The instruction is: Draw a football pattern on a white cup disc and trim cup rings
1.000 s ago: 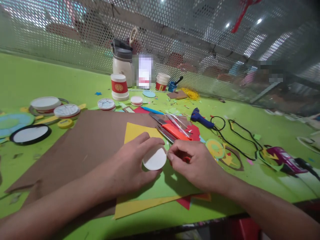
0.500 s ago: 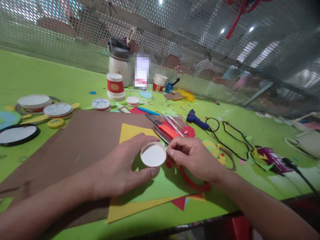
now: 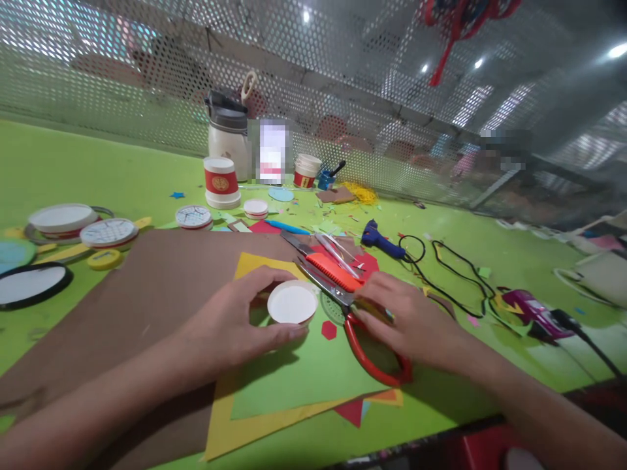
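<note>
In the head view, my left hand (image 3: 232,313) grips a small, shallow white paper cup bottom (image 3: 292,303) between thumb and fingers, its round white face turned up and a little red showing at the lower edge. My right hand (image 3: 406,320) is apart from it, over the handle end of the red-handled scissors (image 3: 375,365), thumb and fingers spread. Whether it touches them is hard to see. Beneath lie a green paper sheet (image 3: 284,391) and a yellow sheet (image 3: 220,418). A red paper hexagon (image 3: 328,330) rests on the green sheet between my hands.
An orange utility knife (image 3: 336,271) and a blue pen (image 3: 289,228) lie beyond the scissors. To the right is a blue glue gun (image 3: 379,240) with a black cord. Brown board (image 3: 171,287) spreads left. A red-banded paper cup (image 3: 221,183) and a kettle (image 3: 228,130) stand behind.
My right hand has moved from the rim of the cup bottom rightward to over the scissors, and its pinch has loosened. My left hand still holds the cup bottom. The view has tilted slightly upward.
</note>
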The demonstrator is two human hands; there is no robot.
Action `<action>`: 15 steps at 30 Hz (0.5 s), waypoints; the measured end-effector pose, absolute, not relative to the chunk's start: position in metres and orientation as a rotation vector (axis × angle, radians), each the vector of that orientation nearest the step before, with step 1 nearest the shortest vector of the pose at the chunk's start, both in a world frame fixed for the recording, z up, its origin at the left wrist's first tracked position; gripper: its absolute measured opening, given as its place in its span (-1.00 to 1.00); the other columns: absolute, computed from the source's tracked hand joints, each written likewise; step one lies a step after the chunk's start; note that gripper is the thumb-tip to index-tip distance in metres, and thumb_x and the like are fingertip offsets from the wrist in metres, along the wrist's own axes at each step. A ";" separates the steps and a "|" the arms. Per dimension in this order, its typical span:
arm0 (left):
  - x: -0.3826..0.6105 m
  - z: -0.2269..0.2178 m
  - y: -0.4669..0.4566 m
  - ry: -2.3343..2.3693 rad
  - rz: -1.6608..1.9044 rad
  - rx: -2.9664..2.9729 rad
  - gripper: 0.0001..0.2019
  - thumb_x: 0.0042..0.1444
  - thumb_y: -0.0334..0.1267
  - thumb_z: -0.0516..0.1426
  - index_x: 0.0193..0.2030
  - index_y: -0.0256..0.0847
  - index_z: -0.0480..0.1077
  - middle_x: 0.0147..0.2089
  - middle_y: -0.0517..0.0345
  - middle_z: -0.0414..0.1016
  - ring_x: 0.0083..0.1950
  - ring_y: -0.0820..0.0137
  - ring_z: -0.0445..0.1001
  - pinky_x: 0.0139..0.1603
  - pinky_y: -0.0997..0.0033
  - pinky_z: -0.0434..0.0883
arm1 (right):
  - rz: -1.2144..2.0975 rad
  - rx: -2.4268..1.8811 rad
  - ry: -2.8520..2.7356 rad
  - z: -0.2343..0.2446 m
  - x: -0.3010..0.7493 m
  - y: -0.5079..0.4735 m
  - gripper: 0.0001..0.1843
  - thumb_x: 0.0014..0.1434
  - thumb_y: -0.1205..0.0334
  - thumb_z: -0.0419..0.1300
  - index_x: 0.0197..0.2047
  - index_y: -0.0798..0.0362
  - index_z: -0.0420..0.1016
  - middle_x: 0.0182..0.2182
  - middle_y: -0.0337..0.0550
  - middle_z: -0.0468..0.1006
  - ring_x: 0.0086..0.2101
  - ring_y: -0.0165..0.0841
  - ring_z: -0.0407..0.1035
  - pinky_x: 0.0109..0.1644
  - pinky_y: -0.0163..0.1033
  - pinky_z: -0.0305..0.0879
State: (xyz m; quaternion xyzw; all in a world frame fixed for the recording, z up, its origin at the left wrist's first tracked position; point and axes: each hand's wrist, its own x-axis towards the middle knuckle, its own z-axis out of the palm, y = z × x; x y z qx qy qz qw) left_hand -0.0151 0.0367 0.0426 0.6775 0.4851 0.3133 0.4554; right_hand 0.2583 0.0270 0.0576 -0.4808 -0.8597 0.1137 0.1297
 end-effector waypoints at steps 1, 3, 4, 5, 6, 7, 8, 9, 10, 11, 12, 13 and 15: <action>-0.015 0.042 0.037 1.192 0.794 1.633 -0.51 -0.06 -0.01 0.38 0.00 -0.15 0.50 -0.02 0.10 0.65 -0.01 0.14 0.58 0.04 0.23 0.50 | 0.233 -1.417 -2.604 0.056 0.264 0.024 -0.77 0.37 0.25 0.12 -0.04 0.12 0.56 -0.13 0.08 0.55 -0.11 -0.09 0.44 -0.05 0.00 0.38; -0.015 0.041 0.039 1.175 0.828 1.559 -0.51 -0.08 -0.02 0.39 -0.02 -0.15 0.48 -0.06 0.11 0.65 -0.04 0.16 0.60 0.03 0.24 0.52 | 0.144 -1.483 -2.726 0.053 0.271 0.018 -0.73 0.33 0.30 0.16 0.05 0.05 0.55 -0.09 0.06 0.53 -0.09 -0.09 0.44 -0.05 -0.05 0.40; -0.015 0.041 0.040 1.170 0.838 1.528 -0.49 -0.09 -0.02 0.40 -0.02 -0.15 0.46 -0.06 0.11 0.64 -0.05 0.15 0.61 0.02 0.23 0.54 | 0.140 -1.513 -2.757 0.052 0.272 0.016 -0.69 0.30 0.33 0.17 0.09 0.02 0.54 -0.09 0.03 0.53 -0.10 -0.12 0.46 -0.07 -0.09 0.40; -0.016 0.039 0.042 1.167 0.845 1.503 -0.47 -0.12 -0.01 0.42 -0.03 -0.15 0.44 -0.07 0.09 0.64 -0.06 0.15 0.62 0.00 0.22 0.55 | 0.147 -1.545 -2.769 0.052 0.272 0.014 -0.64 0.28 0.36 0.18 0.13 -0.01 0.52 -0.09 0.02 0.54 -0.12 -0.14 0.47 -0.08 -0.13 0.40; -0.016 0.038 0.043 1.167 0.857 1.483 -0.44 -0.14 0.01 0.43 -0.03 -0.15 0.42 -0.07 0.06 0.64 -0.07 0.14 0.63 -0.03 0.20 0.57 | 0.165 -1.578 -2.771 0.051 0.271 0.013 -0.58 0.26 0.38 0.18 0.18 -0.02 0.49 -0.08 0.01 0.54 -0.12 -0.15 0.48 -0.09 -0.15 0.40; -0.017 0.037 0.045 1.169 0.866 1.468 -0.42 -0.16 0.03 0.43 -0.04 -0.16 0.39 -0.07 0.04 0.63 -0.08 0.12 0.63 -0.06 0.19 0.58 | 0.193 -1.618 -2.767 0.051 0.269 0.014 -0.50 0.24 0.40 0.17 0.24 -0.03 0.45 -0.08 0.01 0.55 -0.12 -0.15 0.49 -0.09 -0.15 0.39; -0.018 0.036 0.047 1.173 0.878 1.460 -0.40 -0.18 0.05 0.44 -0.05 -0.16 0.38 -0.08 0.02 0.62 -0.09 0.11 0.63 -0.09 0.18 0.59 | 0.236 -1.666 -2.755 0.051 0.268 0.014 -0.41 0.21 0.42 0.17 0.30 -0.04 0.39 -0.07 0.01 0.56 -0.11 -0.13 0.50 -0.08 -0.15 0.39; -0.019 0.034 0.048 1.181 0.896 1.460 -0.40 -0.18 0.07 0.43 -0.07 -0.16 0.37 -0.10 0.02 0.62 -0.11 0.11 0.63 -0.12 0.17 0.59 | 0.290 -1.717 -2.736 0.050 0.266 0.016 -0.33 0.18 0.44 0.16 0.36 -0.05 0.33 -0.05 0.03 0.57 -0.09 -0.11 0.51 -0.07 -0.13 0.39; -0.020 0.033 0.049 1.189 0.893 1.469 -0.40 -0.18 0.08 0.43 -0.09 -0.16 0.36 -0.12 0.02 0.62 -0.12 0.11 0.63 -0.14 0.16 0.59 | 0.355 -1.764 -2.711 0.050 0.265 0.018 -0.26 0.16 0.44 0.16 0.41 -0.07 0.27 0.00 0.05 0.57 -0.05 -0.08 0.52 -0.06 -0.11 0.39; -0.021 0.031 0.050 1.210 0.917 1.492 -0.41 -0.18 0.11 0.42 -0.11 -0.16 0.36 -0.17 0.04 0.61 -0.15 0.11 0.62 -0.19 0.16 0.59 | 0.427 -1.803 -2.683 0.050 0.264 0.020 -0.20 0.13 0.44 0.16 0.44 -0.09 0.21 0.05 0.07 0.57 -0.02 -0.05 0.52 -0.05 -0.09 0.39; -0.022 0.030 0.051 1.226 0.920 1.511 -0.42 -0.17 0.11 0.42 -0.13 -0.16 0.35 -0.20 0.05 0.60 -0.17 0.12 0.61 -0.22 0.16 0.58 | 0.495 -1.831 -2.653 0.050 0.264 0.022 -0.16 0.11 0.44 0.17 0.46 -0.11 0.18 0.11 0.08 0.56 0.02 -0.03 0.52 -0.03 -0.07 0.40; -0.022 0.029 0.051 1.235 0.921 1.514 -0.43 -0.15 0.11 0.42 -0.13 -0.16 0.35 -0.21 0.06 0.60 -0.18 0.12 0.61 -0.23 0.16 0.58 | 0.543 -1.856 -2.616 0.049 0.264 0.024 -0.16 0.11 0.42 0.17 0.45 -0.11 0.19 0.16 0.09 0.55 0.06 0.00 0.51 -0.01 -0.05 0.40; -0.023 0.027 0.052 1.238 0.949 1.482 -0.46 -0.10 0.09 0.41 -0.11 -0.16 0.34 -0.20 0.07 0.61 -0.16 0.14 0.61 -0.21 0.16 0.58 | 0.589 -1.912 -2.525 0.049 0.264 0.027 -0.27 0.15 0.37 0.17 0.40 -0.09 0.29 0.18 0.10 0.56 0.08 0.02 0.51 0.02 -0.01 0.41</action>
